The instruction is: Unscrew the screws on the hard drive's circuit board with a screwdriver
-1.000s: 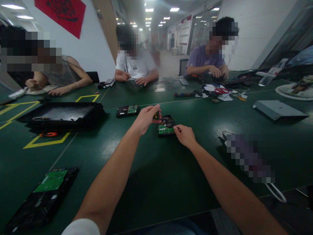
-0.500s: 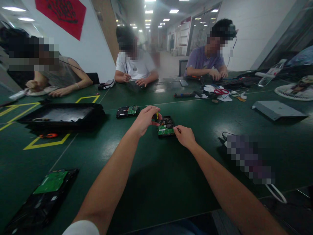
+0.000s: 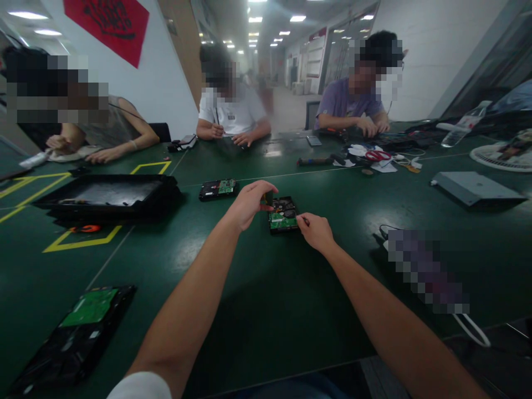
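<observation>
A small hard drive [image 3: 283, 215] with a green circuit board lies face up on the dark green table [image 3: 266, 288], at arm's length in front of me. My left hand [image 3: 249, 204] hovers at the drive's left far corner, its fingers pinched round a small tool with a yellow-black handle that stands upright on the drive. My right hand [image 3: 318, 231] rests at the drive's right near corner, fingers curled, with a small dark tip sticking out of them.
A second drive [image 3: 218, 189] lies further back left, beside a black tray [image 3: 108, 197]. Another drive [image 3: 72, 332] sits near my left elbow. A grey box [image 3: 476, 189] and red scissors [image 3: 377, 155] lie at right. Three people work at the far edge.
My left hand's fingers have shifted slightly round the tool, which looks a little lower. The right hand and the drive have stayed put.
</observation>
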